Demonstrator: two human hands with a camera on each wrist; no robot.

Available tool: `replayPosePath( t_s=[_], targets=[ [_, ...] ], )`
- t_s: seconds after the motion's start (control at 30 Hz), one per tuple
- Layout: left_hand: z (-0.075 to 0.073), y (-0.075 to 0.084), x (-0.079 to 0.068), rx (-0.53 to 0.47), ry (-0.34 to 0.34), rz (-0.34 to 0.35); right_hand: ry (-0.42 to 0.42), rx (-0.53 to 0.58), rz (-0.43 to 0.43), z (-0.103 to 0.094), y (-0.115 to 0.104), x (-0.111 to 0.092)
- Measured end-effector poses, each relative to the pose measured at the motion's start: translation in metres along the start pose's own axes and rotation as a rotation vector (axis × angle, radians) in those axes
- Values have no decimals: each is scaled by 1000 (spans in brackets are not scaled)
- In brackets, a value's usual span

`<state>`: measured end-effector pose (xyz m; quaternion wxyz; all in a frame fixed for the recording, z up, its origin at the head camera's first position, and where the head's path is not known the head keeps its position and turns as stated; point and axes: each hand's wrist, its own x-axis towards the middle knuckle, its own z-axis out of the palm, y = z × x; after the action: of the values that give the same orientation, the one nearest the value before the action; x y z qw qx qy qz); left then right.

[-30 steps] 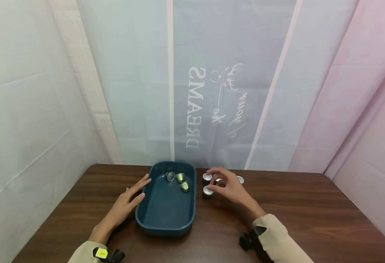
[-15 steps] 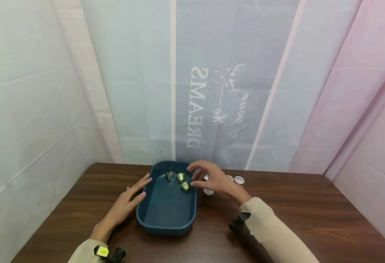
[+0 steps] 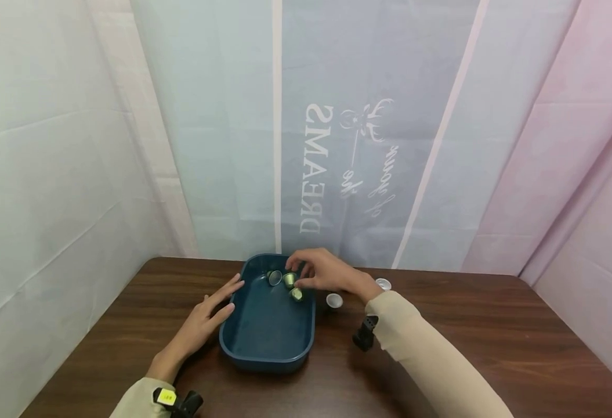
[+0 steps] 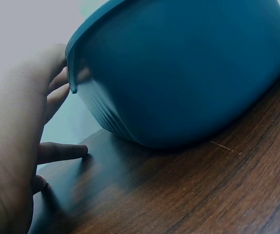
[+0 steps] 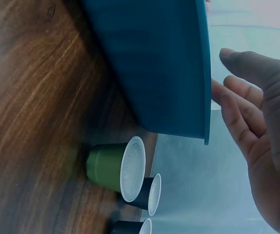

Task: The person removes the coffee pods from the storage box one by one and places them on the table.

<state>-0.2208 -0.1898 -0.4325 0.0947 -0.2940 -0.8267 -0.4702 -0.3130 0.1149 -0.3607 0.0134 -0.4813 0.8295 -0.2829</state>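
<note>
A deep blue tray [image 3: 266, 348] stands on the table with three green coffee capsules inside: one on its side [image 3: 274, 278], a gold-green capsule [image 3: 289, 281] and another capsule [image 3: 296, 294] beside it. My left hand [image 3: 201, 319] lies along the tray's left side, fingers extended, some touching the rim [image 4: 71, 73]. Over the tray's far right corner, my right hand [image 3: 326, 270] has its thumb and fingers spread around the air above the capsules; nothing shows held. In the right wrist view, some fingertips are hidden behind the tray wall.
On the table right of the tray stand a green foil-topped capsule [image 5: 108, 165] and dark capsules [image 5: 150, 195], partly hidden by my right arm in the head view. Another white-lidded capsule [image 3: 383, 284] sits farther right. A printed curtain [image 3: 222, 145] hangs behind the table [image 3: 493, 337].
My right hand has moved left from the capsules on the table to over the tray's far right corner. The left hand stays at the tray. The three capsules inside keep their places.
</note>
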Motion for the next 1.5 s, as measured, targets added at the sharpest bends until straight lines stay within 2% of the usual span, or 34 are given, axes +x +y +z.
replayPosePath(
  t_s=[0.13,0.27,0.4,0.57,0.73,0.83,1.07,1.5],
  targets=[
    [-2,13,1,1,-6,-1,-99,-69,17,0,-1,6],
    [-1,14,2,1,-5,-8,-152,-156,19,1,-2,10],
    [1,1,2,-3,3,-13,-187,-156,28,3,-3,15],
    [4,-21,1,21,8,1,-238,-64,72,9,-3,18],
    [3,-30,0,28,7,14,-292,-77,92,15,-4,20],
    [3,-30,0,27,7,15,-307,-109,73,19,-3,22],
    [4,-29,0,28,5,-1,-340,-108,34,27,-5,26],
    [3,-28,1,13,1,0,-369,-140,37,34,-11,31]
  ],
)
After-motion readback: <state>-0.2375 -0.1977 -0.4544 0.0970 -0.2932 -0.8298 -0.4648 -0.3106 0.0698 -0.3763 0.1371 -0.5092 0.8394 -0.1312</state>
